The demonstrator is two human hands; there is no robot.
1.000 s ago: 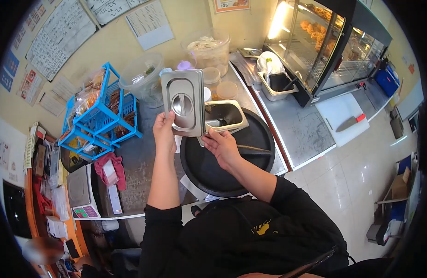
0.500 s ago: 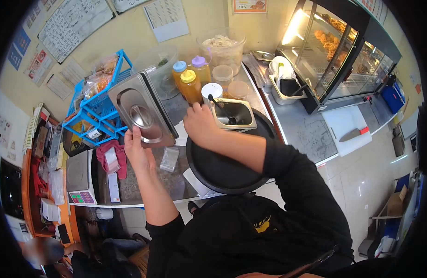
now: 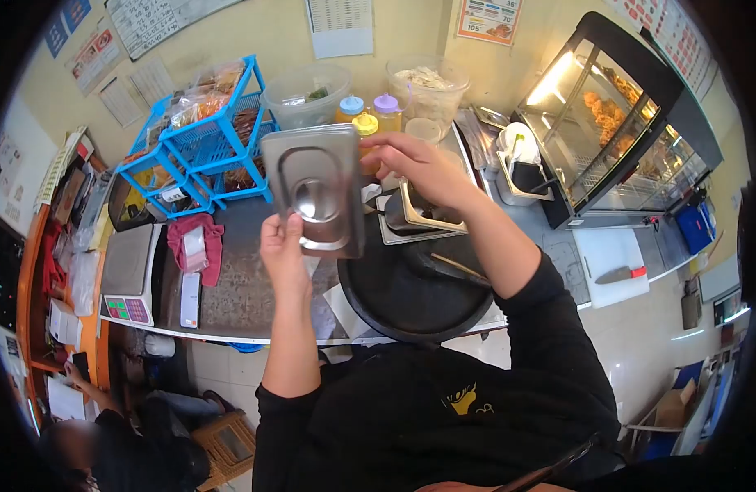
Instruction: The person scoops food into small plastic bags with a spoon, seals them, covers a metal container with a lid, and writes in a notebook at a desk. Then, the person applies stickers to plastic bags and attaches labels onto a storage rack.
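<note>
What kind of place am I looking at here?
Probably a small fried-food shop kitchen: a lit display warmer with fried pieces, squeeze bottles, and a price poster on the wall.

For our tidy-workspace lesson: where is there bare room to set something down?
Bare counter shows between the phone, pink cloth and left forearm; the white board is bare behind its knife. Crowded: the black tray's far side, with pan, bottles and tubs.

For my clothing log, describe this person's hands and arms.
The left hand and right hand show no gloves or watch. The black sleeves look plain and end near the elbows, leaving both forearms bare.
</note>
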